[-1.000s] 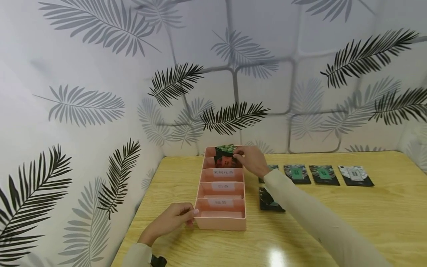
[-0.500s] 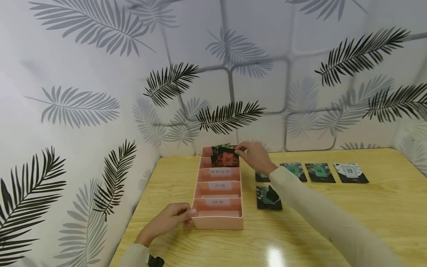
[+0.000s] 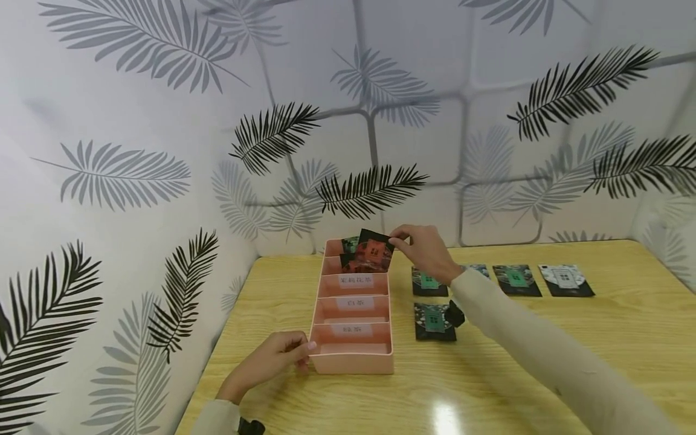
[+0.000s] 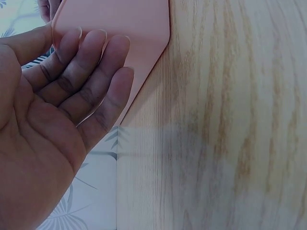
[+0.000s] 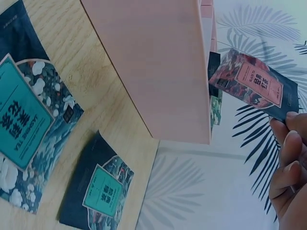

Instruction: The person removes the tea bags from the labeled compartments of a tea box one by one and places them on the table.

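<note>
One red sachet [image 3: 374,251], corner-pinched by my right hand [image 3: 426,245] above the pink box's [image 3: 352,364] far compartments [image 3: 333,248], may slip if neighbouring sachets [image 3: 350,244] snag it; my left hand [image 3: 280,355] grips the near-left rim [image 3: 321,354].

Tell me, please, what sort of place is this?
Probably an indoor work corner, perhaps for sorting tea: a table, a labelled box and tea packets. Home or shop, I cannot tell.
</note>
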Demonstrator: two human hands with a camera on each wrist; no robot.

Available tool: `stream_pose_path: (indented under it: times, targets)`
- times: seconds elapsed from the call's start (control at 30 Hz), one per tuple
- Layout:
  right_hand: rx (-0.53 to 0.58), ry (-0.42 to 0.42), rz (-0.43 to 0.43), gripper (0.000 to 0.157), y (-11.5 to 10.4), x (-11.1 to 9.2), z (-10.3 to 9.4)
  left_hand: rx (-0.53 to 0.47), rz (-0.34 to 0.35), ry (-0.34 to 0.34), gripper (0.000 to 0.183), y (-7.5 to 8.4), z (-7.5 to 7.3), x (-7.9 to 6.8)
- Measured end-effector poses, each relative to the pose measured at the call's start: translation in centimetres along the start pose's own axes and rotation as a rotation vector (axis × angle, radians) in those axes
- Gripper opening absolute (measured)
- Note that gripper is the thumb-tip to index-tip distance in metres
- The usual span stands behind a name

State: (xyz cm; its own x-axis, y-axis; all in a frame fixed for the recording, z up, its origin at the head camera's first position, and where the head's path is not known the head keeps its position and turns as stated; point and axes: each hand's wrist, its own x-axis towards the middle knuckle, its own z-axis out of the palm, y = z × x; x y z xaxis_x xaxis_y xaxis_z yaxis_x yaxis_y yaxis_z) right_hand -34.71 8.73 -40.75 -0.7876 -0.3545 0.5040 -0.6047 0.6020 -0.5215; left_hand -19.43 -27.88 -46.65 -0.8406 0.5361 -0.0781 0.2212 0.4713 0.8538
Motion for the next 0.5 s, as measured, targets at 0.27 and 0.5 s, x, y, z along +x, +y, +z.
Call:
stream_pose_path:
  times: [0.27,0.5]
  targets:
    - [-0.019,0.006,-0.005,0.017,0.4,-0.6,-1.4,0.003,0.004,-0.004,0.034,0.1,0.0,0.0]
    - [-0.053,-0.011,0.027,0.016,1.2,-1.7,-2.4,-0.002,0.012,-0.007,0.035,0.1,0.0,0.0]
